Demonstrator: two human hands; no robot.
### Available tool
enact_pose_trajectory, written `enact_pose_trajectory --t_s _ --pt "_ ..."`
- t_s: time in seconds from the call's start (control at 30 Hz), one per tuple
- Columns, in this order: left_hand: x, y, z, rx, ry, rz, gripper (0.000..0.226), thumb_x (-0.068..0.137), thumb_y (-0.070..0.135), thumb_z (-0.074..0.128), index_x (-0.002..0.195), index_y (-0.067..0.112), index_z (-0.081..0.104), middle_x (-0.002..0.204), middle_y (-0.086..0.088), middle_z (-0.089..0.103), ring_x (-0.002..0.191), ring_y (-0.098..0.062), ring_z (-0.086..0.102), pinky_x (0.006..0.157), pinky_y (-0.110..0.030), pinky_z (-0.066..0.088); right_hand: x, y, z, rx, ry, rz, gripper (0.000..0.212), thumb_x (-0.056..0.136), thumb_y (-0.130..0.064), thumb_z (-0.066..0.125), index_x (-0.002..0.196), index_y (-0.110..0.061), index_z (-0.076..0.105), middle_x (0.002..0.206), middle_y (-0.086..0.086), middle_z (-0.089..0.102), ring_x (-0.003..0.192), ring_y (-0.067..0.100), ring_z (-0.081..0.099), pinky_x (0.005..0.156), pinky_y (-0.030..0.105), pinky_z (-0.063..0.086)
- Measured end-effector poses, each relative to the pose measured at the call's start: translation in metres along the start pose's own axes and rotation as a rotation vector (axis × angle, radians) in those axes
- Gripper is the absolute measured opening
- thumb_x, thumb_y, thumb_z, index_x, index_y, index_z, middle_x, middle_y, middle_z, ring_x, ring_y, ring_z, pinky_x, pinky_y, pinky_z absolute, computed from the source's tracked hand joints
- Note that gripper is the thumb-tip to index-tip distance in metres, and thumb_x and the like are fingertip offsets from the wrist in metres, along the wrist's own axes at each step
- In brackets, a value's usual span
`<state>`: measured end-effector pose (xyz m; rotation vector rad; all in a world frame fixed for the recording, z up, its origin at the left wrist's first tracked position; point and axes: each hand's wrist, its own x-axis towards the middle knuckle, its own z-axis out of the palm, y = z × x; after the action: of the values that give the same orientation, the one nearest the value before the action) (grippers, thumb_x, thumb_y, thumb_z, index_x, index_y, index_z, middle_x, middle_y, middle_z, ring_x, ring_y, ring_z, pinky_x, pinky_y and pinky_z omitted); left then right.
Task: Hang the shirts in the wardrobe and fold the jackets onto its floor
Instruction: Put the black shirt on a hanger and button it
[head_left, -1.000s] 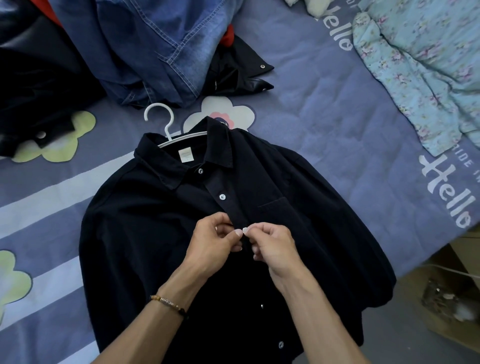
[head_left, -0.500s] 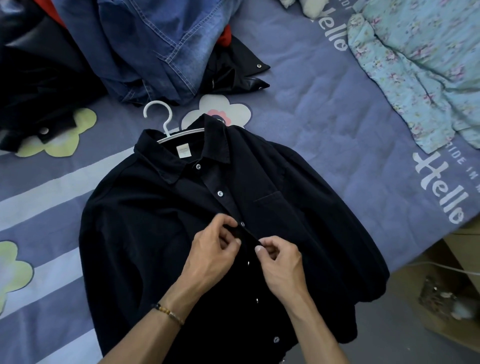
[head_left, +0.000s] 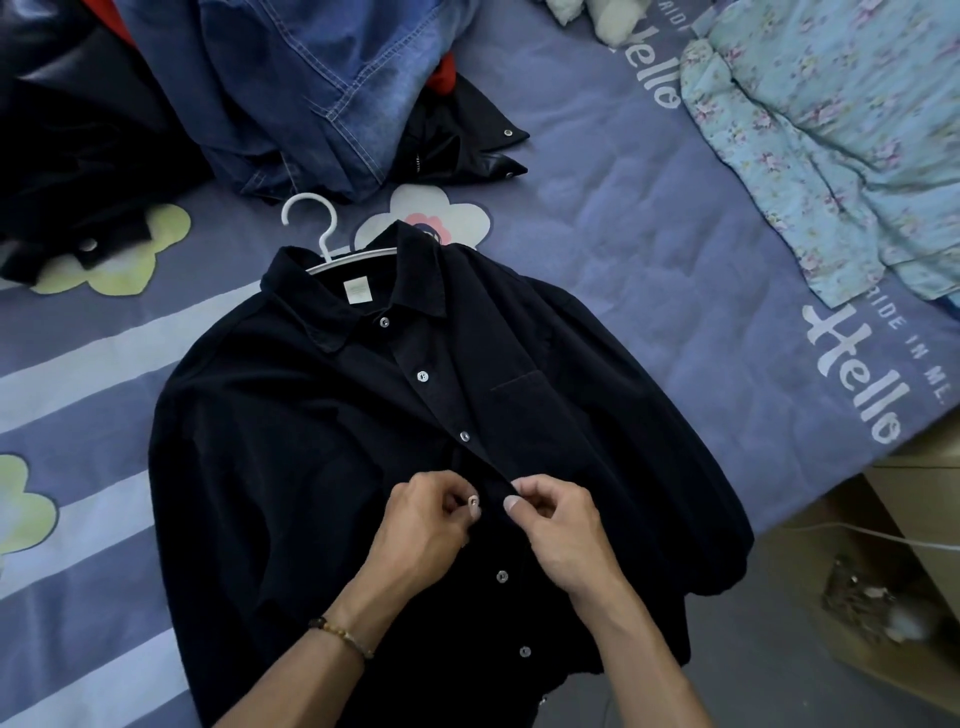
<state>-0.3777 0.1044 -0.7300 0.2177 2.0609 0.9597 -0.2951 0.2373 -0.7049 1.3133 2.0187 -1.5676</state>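
A dark navy shirt (head_left: 311, 441) lies flat on the bed, collar pointing away from me, with a white hanger (head_left: 317, 228) inside its neck and the hook sticking out past the collar. Three upper buttons look fastened. My left hand (head_left: 431, 525) pinches the left edge of the shirt's front placket at mid-chest. My right hand (head_left: 561, 525) pinches the right edge, just across from it. Two more buttons show below my hands.
A blue denim jacket (head_left: 311, 88) and black jackets (head_left: 78, 156) are piled at the far left of the purple bedsheet (head_left: 649, 234). A floral light-blue garment (head_left: 831, 145) lies at the far right. The bed's edge and the floor with a cardboard box (head_left: 883, 623) are at the lower right.
Both hands have moved down the placket from the third button to the one below it. The third button now shows fastened above my fingers.
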Motion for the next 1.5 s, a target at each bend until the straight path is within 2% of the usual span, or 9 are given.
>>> enact_pose_trajectory --t_s 0.1,0.27,0.37,0.53,0.67,0.83,1.13,1.27,1.5 --pt "-0.002 0.007 -0.001 -0.203 -0.027 -0.031 0.012 0.09 0.014 0.069 0.08 0.021 0.072 0.066 -0.002 0.071 0.062 -0.014 0.071 0.068 -0.036 0.062 -0.007 -0.001 -0.003 0.119 -0.015 0.043 0.008 0.09 -0.022 0.068 0.096 -0.026 0.072 0.09 -0.005 0.073 0.086 0.006 0.069 0.071 0.016 0.053" --pt "-0.006 0.013 0.003 -0.335 -0.031 -0.072 0.012 0.09 0.009 0.069 0.08 0.015 0.073 0.07 -0.009 0.07 0.063 -0.021 0.072 0.065 -0.033 0.061 -0.014 -0.003 -0.006 0.128 0.021 0.028 0.008 0.09 -0.021 0.068 0.094 -0.026 0.074 0.085 -0.007 0.074 0.081 0.003 0.068 0.069 0.013 0.051" --pt "-0.006 0.014 0.004 -0.345 -0.042 -0.079 0.011 0.09 0.01 0.069 0.081 0.015 0.073 0.07 -0.007 0.07 0.062 -0.019 0.072 0.06 -0.027 0.058 -0.016 -0.007 -0.006 0.103 0.051 -0.007 0.011 0.088 -0.019 0.07 0.087 -0.029 0.072 0.081 -0.007 0.073 0.081 0.004 0.068 0.065 0.011 0.051" --pt "-0.006 0.019 0.002 -0.325 -0.057 -0.069 0.011 0.089 0.01 0.069 0.08 0.015 0.072 0.071 -0.007 0.072 0.064 -0.019 0.073 0.061 -0.026 0.058 -0.018 -0.007 -0.005 0.11 0.066 -0.024 0.006 0.085 -0.016 0.074 0.083 -0.022 0.074 0.081 -0.003 0.075 0.081 0.013 0.07 0.073 0.023 0.057" --pt "-0.004 0.02 0.0 -0.275 -0.087 -0.051 0.014 0.091 0.009 0.067 0.079 0.015 0.071 0.068 -0.006 0.071 0.063 -0.018 0.072 0.059 -0.024 0.056 -0.019 -0.005 -0.005 0.105 0.066 -0.03 0.004 0.085 -0.018 0.073 0.085 -0.021 0.076 0.079 -0.006 0.075 0.078 0.008 0.07 0.068 0.017 0.055" --pt "-0.002 0.017 -0.002 -0.264 -0.105 -0.03 0.018 0.091 0.007 0.066 0.076 0.016 0.071 0.067 -0.006 0.071 0.064 -0.018 0.072 0.061 -0.026 0.057 -0.02 -0.009 -0.006 0.209 -0.005 0.005 0.017 0.089 -0.016 0.067 0.076 -0.013 0.078 0.073 0.004 0.073 0.067 0.006 0.066 0.065 0.018 0.053" --pt "0.001 0.017 -0.012 -0.26 -0.194 -0.012 0.013 0.087 -0.004 0.06 0.076 -0.004 0.066 0.069 -0.009 0.071 0.07 -0.016 0.073 0.075 -0.033 0.061 -0.016 -0.005 0.014 -0.033 0.159 -0.099 0.012 0.08 -0.012 0.071 0.07 -0.019 0.071 0.066 -0.004 0.069 0.061 0.004 0.063 0.058 0.015 0.049" --pt "0.002 0.015 -0.012 -0.368 -0.188 -0.076 0.022 0.091 0.008 0.066 0.074 -0.005 0.062 0.061 -0.003 0.067 0.067 -0.014 0.071 0.075 -0.034 0.062 -0.019 -0.003 0.026 -0.119 0.212 -0.182 0.013 0.083 -0.016 0.071 0.071 -0.019 0.066 0.068 -0.003 0.066 0.061 0.009 0.06 0.056 0.018 0.049" --pt "0.005 0.006 -0.007 -0.328 -0.187 0.006 0.021 0.09 0.002 0.066 0.072 0.012 0.063 0.071 -0.007 0.07 0.069 -0.021 0.073 0.07 -0.034 0.061 -0.018 -0.002 0.019 0.222 0.119 0.055 0.012 0.085 -0.015 0.069 0.075 -0.009 0.071 0.06 -0.007 0.063 0.055 0.0 0.053 0.056 0.014 0.046"
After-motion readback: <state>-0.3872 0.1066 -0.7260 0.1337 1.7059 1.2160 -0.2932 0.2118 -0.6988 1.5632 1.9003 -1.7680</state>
